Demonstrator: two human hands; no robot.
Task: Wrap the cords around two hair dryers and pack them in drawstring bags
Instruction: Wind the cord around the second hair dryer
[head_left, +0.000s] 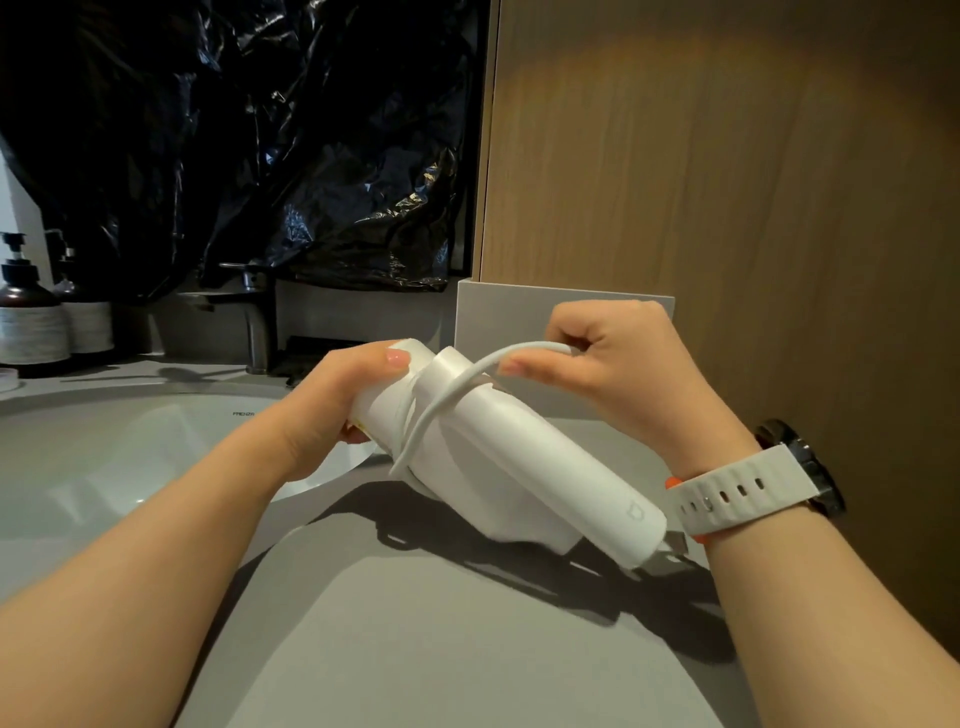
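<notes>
A white hair dryer (519, 462) is gripped by the left hand (332, 410); its cord (457, 395) is pinched by the right hand (613, 369). Wraps could be loosened if tension is lost.

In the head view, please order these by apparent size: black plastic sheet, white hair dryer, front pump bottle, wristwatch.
1. black plastic sheet
2. white hair dryer
3. front pump bottle and wristwatch: look alike; watch is nearer, so unranked.

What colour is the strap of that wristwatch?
The ribbed wristwatch strap is off-white, seen in the head view.
</notes>
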